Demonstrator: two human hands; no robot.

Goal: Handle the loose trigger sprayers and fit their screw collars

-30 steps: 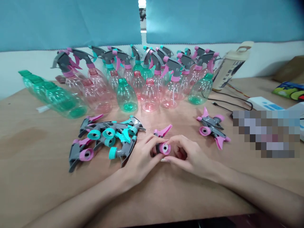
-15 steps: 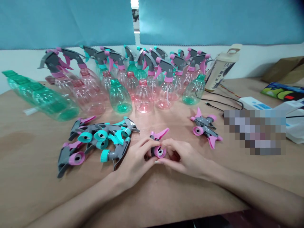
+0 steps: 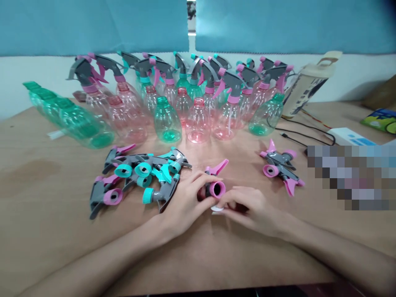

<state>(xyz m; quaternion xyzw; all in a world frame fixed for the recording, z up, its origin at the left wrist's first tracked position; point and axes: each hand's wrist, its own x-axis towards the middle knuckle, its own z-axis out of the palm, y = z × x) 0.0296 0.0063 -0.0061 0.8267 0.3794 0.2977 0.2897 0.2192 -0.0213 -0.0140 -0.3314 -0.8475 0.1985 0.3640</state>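
My left hand is closed round a grey and pink trigger spray head, its pink collar facing me and dark inside. Between the thumb and fingers of my right hand is a small white disc, just below the collar. Beside my left hand lies a pile of spray heads, among them a teal-collared spray head and a pink-collared spray head. Two more pink and grey spray heads lie together to the right, beyond my right hand.
Several pink and green bottles stand at the back, such as an open green bottle and a pink bottle; many carry spray heads. Green bottles line the left. A tall cup, a black cable and a white box are at right.
The pale disc seen inside the pink collar is out of it and in my right fingers. My right hand has pulled slightly down from the collar. The whole view has shifted a little.
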